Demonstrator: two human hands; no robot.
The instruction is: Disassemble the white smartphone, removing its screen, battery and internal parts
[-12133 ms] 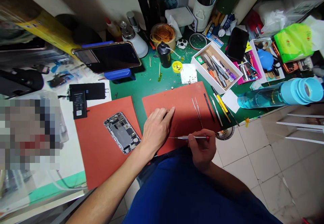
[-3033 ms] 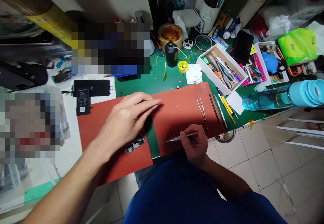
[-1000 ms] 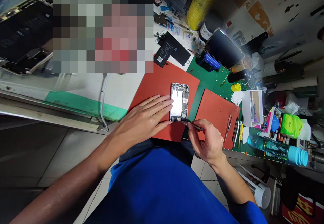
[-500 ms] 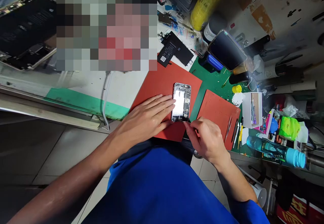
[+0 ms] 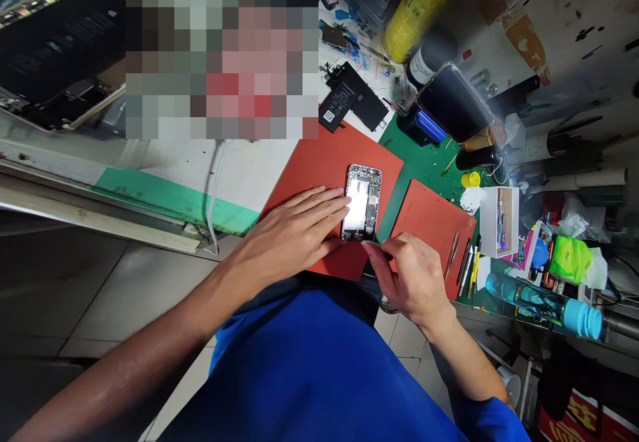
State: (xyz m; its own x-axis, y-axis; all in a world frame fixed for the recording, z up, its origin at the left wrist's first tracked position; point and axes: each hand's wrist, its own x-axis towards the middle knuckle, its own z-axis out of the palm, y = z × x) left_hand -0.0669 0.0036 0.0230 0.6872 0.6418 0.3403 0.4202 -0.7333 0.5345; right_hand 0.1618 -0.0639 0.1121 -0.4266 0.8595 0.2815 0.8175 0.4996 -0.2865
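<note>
An opened phone body (image 5: 370, 219), its inner parts exposed and a bright glare across its left side, lies on a red mat (image 5: 344, 148). My left hand (image 5: 294, 225) rests flat on that mat, fingers stretched out and fingertips at the phone's left edge. At the phone's lower right corner, my right hand (image 5: 412, 269) is closed, thumb and index finger pinched together. Whatever sits in that pinch, if anything, is too small to make out. Beyond the mat lie a black phone battery (image 5: 333, 110) and a flat black part (image 5: 370, 109).
On the right are a second red mat (image 5: 430, 219) with tweezers (image 5: 452, 255), pen-like tools (image 5: 472, 265), a white box (image 5: 499, 222) and a blue bottle (image 5: 544, 299). Behind stand a propped phone (image 5: 454, 102) and a yellow can (image 5: 422, 9). A white cable (image 5: 214, 196) crosses the left table edge.
The whole view has shifted slightly, so the phone and mats appear a little further right. Both hands keep nearly the same pose at the phone.
</note>
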